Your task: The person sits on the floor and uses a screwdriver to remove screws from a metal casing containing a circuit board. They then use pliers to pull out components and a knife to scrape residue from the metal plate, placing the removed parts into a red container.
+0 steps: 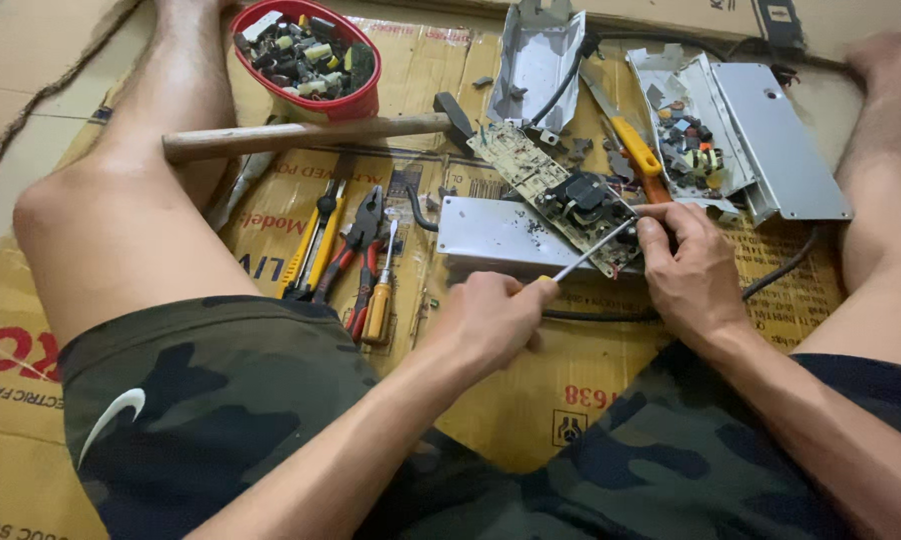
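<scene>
We record flattened brown cardboard sheets (pixel 531 400) with red and black print covering the floor beneath and all around the fingers, pale floor tiles (pixel 21 120) showing well beyond them at the upper left, a frayed rope (pixel 41 95) lying across those tiles, under even, soft light.

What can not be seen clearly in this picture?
- Head view: the handle of the screwdriver is hidden inside the left hand.
- The right hand covers the near corner of the circuit board.
- Parts in the red bowl are too small to identify.
- The metal cover is cut off by the top edge.
</scene>
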